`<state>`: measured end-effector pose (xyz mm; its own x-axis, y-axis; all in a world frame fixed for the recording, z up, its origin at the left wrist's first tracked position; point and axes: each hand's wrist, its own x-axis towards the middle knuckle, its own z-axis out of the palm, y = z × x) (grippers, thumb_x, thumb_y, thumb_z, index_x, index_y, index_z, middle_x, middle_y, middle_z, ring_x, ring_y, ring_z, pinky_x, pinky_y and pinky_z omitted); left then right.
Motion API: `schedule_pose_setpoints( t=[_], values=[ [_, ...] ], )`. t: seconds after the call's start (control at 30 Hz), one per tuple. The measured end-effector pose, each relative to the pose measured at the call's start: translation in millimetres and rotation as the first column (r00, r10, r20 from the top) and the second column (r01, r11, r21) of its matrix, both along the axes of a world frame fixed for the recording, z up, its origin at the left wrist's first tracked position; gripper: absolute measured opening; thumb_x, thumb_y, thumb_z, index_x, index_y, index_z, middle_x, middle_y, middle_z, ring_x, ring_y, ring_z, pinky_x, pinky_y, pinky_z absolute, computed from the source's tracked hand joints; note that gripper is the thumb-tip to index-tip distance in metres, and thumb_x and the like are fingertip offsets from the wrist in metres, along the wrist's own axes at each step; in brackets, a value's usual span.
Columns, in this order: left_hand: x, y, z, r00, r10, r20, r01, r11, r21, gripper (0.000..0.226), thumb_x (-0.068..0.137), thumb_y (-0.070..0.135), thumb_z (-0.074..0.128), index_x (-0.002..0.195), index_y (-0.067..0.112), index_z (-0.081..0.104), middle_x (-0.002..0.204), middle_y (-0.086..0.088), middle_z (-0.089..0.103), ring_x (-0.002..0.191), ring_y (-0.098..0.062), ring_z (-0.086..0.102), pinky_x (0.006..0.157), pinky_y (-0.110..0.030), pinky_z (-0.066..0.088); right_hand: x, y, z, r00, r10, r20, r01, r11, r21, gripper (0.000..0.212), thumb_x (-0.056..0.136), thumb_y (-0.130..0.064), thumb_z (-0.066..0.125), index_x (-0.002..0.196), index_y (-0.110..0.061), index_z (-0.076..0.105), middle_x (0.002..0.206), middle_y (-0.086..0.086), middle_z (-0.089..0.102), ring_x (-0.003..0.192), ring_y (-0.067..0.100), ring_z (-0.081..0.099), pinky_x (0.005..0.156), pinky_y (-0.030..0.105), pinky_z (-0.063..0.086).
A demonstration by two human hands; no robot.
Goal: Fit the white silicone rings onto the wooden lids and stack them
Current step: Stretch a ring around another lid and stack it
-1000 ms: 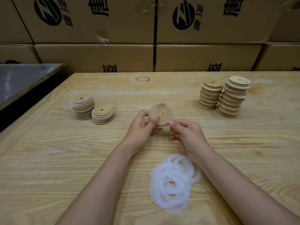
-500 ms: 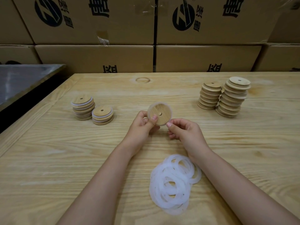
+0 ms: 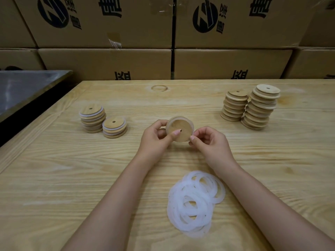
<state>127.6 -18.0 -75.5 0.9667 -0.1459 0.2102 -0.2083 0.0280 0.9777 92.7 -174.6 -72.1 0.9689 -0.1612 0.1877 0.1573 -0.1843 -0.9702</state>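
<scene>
- The table (image 3: 54,178) is carrying lids and rings.
- Two ringed stacks (image 3: 92,120) are standing side by side at left.
- Two bare stacks (image 3: 261,109) are standing at right.
- Rings (image 3: 194,203) are lying heaped near the front.

Brightness: moderate, soft, even indoor light; the pale wooden table (image 3: 54,178) reads warm.
Shadows: faint and diffuse, with one smudge on the table just beneath the grip, where the left hand (image 3: 155,140) and right hand (image 3: 210,144) pinch the round wooden lid (image 3: 182,130).
Glare: dull sheen on the grey metal surface (image 3: 21,91) far left of the grip; a small glint on the clear tape (image 3: 114,42) on the brown cardboard boxes (image 3: 108,62) behind it.
Darkest: the black gap (image 3: 10,134) beside that surface shows no detail.
Focus: lid and hands are fairly sharp; the heap of translucent white silicone rings (image 3: 194,201) nearer than the grip blurs together.
Distortion: wide-angle; box seams lean outward, and the bottom corners stretch.
</scene>
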Motion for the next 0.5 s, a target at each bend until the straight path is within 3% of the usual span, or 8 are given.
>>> schedule_pose_setpoints(
  t=[0.17, 0.27, 0.5],
  values=[
    [0.8, -2.8, -1.1, 0.998, 0.045, -0.052, -0.046, 0.999, -0.021, 0.013, 0.084, 0.014, 0.068, 0.092, 0.020, 0.060, 0.067, 0.005, 0.072, 0.065, -0.006, 0.066, 0.064, -0.017, 0.051, 1.9, 1.4, 3.8, 0.999, 0.043, -0.030, -0.037, 0.982, 0.183, 0.015, 0.085, 0.004, 0.063, 0.077, -0.009, 0.060, 0.066, 0.004, 0.064, 0.061, 0.011, 0.063, 0.063, 0.022, 0.054],
    [-0.2, -3.0, 0.2, 0.991, 0.014, -0.130, -0.027, 0.995, -0.099, 0.012, 0.085, 0.013, 0.067, 0.095, 0.014, 0.060, 0.070, 0.000, 0.073, 0.067, -0.011, 0.069, 0.061, -0.021, 0.055, 1.3, 0.2, 4.4, 0.998, 0.039, -0.042, -0.028, 0.973, 0.228, 0.010, 0.085, 0.000, 0.065, 0.079, -0.008, 0.065, 0.065, 0.005, 0.065, 0.061, 0.012, 0.062, 0.063, 0.021, 0.053],
    [-0.8, 0.4, 6.4, 0.981, -0.038, -0.192, -0.003, 0.978, -0.207, 0.013, 0.088, 0.008, 0.061, 0.099, 0.005, 0.057, 0.071, -0.005, 0.071, 0.066, -0.013, 0.069, 0.063, -0.024, 0.058, -1.5, 2.7, 1.7, 0.990, 0.121, -0.073, -0.110, 0.985, 0.131, 0.008, 0.082, -0.009, 0.071, 0.075, -0.012, 0.071, 0.063, -0.002, 0.065, 0.061, 0.007, 0.060, 0.061, 0.019, 0.051]
  ],
)
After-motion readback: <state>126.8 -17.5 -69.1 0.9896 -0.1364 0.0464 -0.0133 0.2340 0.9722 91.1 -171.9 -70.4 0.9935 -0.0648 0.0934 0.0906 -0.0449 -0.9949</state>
